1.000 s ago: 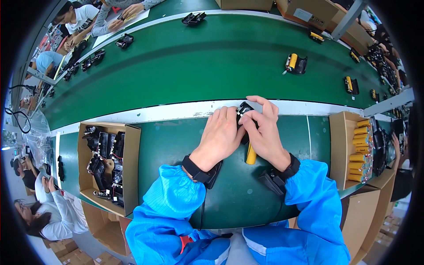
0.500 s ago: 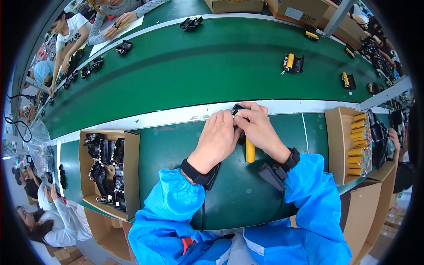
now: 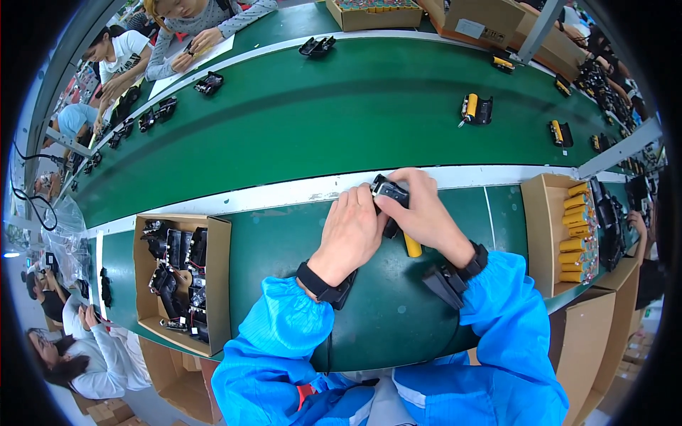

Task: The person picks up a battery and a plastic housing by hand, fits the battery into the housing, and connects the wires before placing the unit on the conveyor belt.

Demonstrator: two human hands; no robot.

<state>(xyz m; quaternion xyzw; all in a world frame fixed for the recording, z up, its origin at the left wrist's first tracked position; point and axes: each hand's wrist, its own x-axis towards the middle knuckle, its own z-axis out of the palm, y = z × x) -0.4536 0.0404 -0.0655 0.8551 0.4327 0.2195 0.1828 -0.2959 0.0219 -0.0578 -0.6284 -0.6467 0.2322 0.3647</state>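
A small black housing (image 3: 391,190) with a silvery edge is gripped between my two hands at the near side of the white rail. My left hand (image 3: 349,233) lies against its left side, fingers bent and held together. My right hand (image 3: 428,215) has its thumb on the housing's upper face, other fingers curled behind it. Below the housing, a yellow cylindrical battery (image 3: 413,246) pokes out between my hands; how it joins the housing is hidden. A black strap circles each wrist, and a dark block (image 3: 444,285) sits beside my right wrist.
On my left stands a cardboard box (image 3: 222,284) of black housings; on my right, a box (image 3: 538,234) of yellow batteries. Beyond the white rail (image 3: 284,201), a green belt (image 3: 341,121) carries several black housings, some with batteries. Co-workers sit along the far left side.
The housing has turned so that more of its upper face shows. My right fingers have shifted around it, and the battery's lower end has swung slightly right. The whole view has shifted a little.
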